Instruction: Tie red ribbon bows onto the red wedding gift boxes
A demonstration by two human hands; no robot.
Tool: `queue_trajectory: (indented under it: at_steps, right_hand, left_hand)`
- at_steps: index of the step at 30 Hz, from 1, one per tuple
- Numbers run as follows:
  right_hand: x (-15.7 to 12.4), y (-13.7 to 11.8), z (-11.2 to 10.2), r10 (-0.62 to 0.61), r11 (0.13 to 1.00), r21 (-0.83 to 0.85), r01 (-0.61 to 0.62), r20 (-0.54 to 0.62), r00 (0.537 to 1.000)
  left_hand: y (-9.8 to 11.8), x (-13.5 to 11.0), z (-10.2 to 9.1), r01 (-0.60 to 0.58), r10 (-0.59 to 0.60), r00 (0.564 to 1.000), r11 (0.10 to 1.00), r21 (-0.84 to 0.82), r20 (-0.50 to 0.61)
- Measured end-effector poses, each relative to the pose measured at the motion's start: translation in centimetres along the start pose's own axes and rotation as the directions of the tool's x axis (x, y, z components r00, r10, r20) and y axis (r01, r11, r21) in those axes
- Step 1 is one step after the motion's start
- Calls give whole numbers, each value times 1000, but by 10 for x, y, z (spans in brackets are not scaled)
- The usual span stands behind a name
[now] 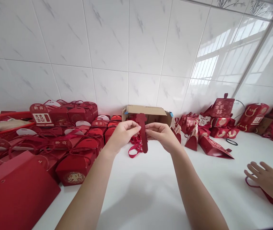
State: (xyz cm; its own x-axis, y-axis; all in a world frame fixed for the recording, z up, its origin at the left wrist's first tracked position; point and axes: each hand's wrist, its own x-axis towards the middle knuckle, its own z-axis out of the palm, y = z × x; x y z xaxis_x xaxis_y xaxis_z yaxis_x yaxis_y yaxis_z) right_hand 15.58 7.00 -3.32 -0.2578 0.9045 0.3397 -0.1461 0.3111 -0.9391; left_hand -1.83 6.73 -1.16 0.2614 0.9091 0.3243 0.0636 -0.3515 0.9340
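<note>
A narrow dark red card piece with a scalloped top stands upright between my hands, in the middle of the view. My left hand pinches its left edge near the upper part. From the other side, my right hand pinches the right edge with thumb and fingers. Behind and below the card, a loose red ribbon lies looped on the white table. Whether the ribbon is joined to the card cannot be made out.
Rows of red gift boxes crowd the left side. An open cardboard carton stands against the tiled wall. Small red boxes and a black ring lie at the right. Other people's hands show at far left and lower right.
</note>
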Motion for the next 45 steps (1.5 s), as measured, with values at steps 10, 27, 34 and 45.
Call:
queue_trajectory:
  at_steps: [10, 27, 34, 45]
  right_hand:
    - [-1, -1, 0, -9, 1000, -18, 10, 21, 1000]
    - [1, 1, 1, 7, 1000, -19, -7, 3, 1000]
    - [2, 2, 0, 4, 1000, -21, -4, -13, 1000]
    - [0, -2, 1, 13, 997, -74, -12, 4, 1000]
  left_hand:
    - [-3, 1, -1, -30, 31, 999, 997, 72, -23]
    - [-6, 5, 6, -20, 21, 998, 1000, 15, -51]
    - [-6, 4, 7, -9, 12, 998, 999, 38, -64]
    - [-7, 6, 9, 0, 5, 994, 999, 50, -107]
